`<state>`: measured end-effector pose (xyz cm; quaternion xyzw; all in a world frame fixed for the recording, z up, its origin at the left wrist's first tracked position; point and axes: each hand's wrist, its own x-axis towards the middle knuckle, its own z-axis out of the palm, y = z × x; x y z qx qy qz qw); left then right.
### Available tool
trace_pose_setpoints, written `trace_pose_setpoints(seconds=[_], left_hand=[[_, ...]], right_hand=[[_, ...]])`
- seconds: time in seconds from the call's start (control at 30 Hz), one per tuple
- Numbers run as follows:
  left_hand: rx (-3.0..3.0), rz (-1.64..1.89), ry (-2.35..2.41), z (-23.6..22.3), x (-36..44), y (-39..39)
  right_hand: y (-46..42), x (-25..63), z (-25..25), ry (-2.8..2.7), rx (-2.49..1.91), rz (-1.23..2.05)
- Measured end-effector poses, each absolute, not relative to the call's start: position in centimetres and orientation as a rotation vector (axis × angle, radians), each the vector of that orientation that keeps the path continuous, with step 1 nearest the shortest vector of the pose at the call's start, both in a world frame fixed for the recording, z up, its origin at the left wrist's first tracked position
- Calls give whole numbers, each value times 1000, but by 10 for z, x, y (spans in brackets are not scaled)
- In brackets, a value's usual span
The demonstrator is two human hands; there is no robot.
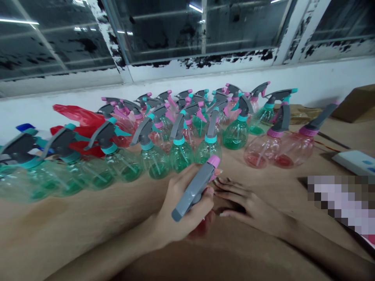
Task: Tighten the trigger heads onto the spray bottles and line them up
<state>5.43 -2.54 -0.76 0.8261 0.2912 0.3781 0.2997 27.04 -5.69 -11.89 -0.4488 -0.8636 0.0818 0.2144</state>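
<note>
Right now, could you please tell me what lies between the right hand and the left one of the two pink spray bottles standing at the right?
Only bare tabletop shows between the right hand and that pink spray bottle, in the head view.

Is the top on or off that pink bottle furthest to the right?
On: the grey top sits over the pink collar at the neck of the bottle. How tightly it is fastened, I cannot tell.

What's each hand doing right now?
Left hand: closed on a spray bottle with a pink nozzle.
Right hand: open, fingers spread, holding nothing visible.
</note>
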Motion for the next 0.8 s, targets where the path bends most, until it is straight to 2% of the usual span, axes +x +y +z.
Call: trace_pose_setpoints(seconds=[0.8], left_hand=[[2287,932,667,5,49,-24]], right_hand=[[-57,269,-118,-2387,-1307,263]])
